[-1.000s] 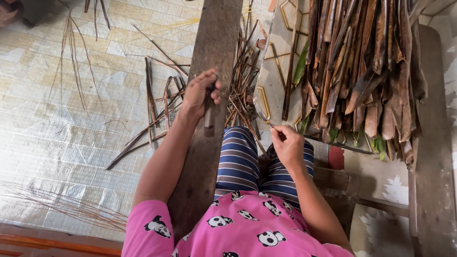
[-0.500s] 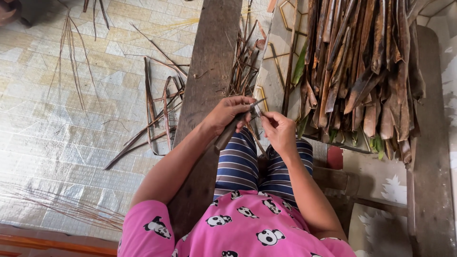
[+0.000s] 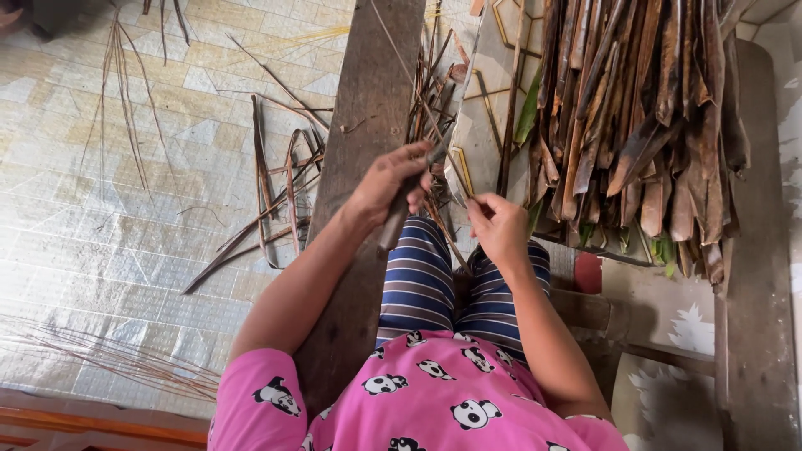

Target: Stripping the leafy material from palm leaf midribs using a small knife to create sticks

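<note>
Tiled floor, thin strip pinched between both grips

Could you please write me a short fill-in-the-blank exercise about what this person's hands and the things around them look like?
1. The left hand grips a knife above the long wooden ____.
2. The right hand pinches a thin ____ that slants up across the plank.
3. The pile of dried leaf stalks lies on the person's ____ side.
4. The floor under the loose strips is ____.

Missing words: plank; strip; right; tiled
</note>
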